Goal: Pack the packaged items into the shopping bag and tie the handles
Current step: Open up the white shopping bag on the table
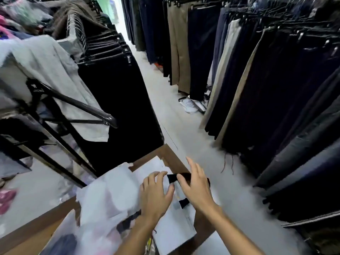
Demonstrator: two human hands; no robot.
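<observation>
Right hand (196, 188) is spread open over packaged item (176, 216), lower centre; left hand (154, 196), open, is pressed flat on it, shopping bag (104, 197) beside

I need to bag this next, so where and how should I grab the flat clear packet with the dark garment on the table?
Grip the flat packet by its right long edge, which overhangs the brown table, coming from the right with the right hand. It lies flat, so only the overhang lets fingers get underneath.

Pretty clearly a clothing shop. Long rows of dark and tan trousers on hangers (239, 70) line a narrow pale floor aisle (165, 111). Black metal garment racks (77, 105) are on the left.
</observation>
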